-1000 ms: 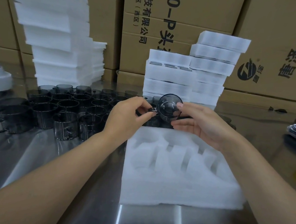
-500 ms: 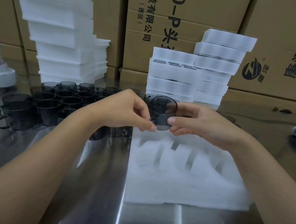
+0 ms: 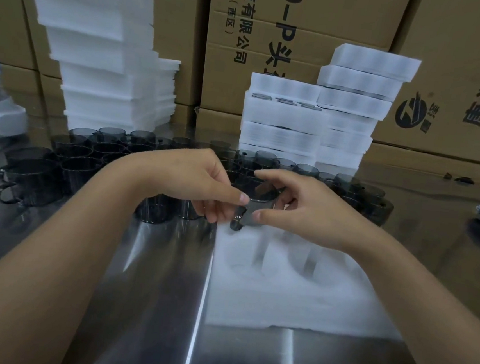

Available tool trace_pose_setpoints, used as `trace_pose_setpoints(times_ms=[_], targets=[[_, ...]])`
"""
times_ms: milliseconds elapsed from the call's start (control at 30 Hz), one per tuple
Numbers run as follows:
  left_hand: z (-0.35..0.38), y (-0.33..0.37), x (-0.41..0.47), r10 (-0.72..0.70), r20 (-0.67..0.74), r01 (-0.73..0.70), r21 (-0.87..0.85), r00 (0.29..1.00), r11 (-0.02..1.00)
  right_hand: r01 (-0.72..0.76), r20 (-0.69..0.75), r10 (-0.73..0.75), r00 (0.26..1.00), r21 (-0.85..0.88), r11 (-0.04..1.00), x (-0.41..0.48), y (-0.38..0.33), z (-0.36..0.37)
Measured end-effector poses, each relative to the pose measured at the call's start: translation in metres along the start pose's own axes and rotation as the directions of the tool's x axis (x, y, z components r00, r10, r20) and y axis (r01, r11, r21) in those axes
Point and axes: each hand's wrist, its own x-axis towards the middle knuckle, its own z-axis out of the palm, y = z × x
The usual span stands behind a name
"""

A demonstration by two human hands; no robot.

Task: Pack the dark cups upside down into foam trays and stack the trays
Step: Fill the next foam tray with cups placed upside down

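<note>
Above the far edge of the foam tray (image 3: 280, 300), my left hand (image 3: 194, 182) and right hand (image 3: 306, 210) both pinch one dark cup (image 3: 263, 200) by its sides; it seems light, hard, slippery, easy to crack.

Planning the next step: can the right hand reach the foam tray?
Likely yes: the foam tray lies below the right hand, nothing between, but it and the left hand hold a cup.

Both bare arms reach forward and meet in the middle. The left hand (image 3: 191, 184) pinches a small dark see-through cup (image 3: 261, 204) with its thumb and fingers. The right hand (image 3: 303, 210) holds the other side, fingers curled round it.
</note>
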Motion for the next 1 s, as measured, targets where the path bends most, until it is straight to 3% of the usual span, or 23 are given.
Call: trace_pose_setpoints(times_ms=[167,467,567,667,833,1000], targets=[[-0.003,-0.009,0.004,-0.087,-0.059,0.091,0.058,0.994,0.994,0.001,0.079,0.01,0.997,-0.141,0.99,0.0,0.0,0.004],[-0.004,-0.017,0.008,-0.062,-0.021,0.064,0.093,0.998,0.994,-0.007,0.096,0.021,0.995,-0.143,0.99,0.0,0.002,0.005],[-0.011,-0.021,0.008,-0.07,-0.226,0.091,0.083,0.972,0.992,-0.021,0.12,0.037,0.992,-0.136,0.991,0.001,0.003,0.006],[-0.021,-0.03,0.007,-0.084,-0.446,0.154,0.123,0.891,0.98,-0.019,0.138,0.039,0.99,-0.144,0.989,0.0,0.003,0.005],[-0.025,-0.037,0.004,-0.196,-0.381,0.295,0.222,0.904,0.929,-0.017,0.24,0.058,0.969,-0.169,0.985,-0.004,0.001,-0.005],[-0.009,-0.031,0.012,-0.208,-0.371,0.353,0.38,0.905,0.855,-0.023,0.367,0.099,0.925,-0.206,0.978,-0.007,0.0,-0.013]])
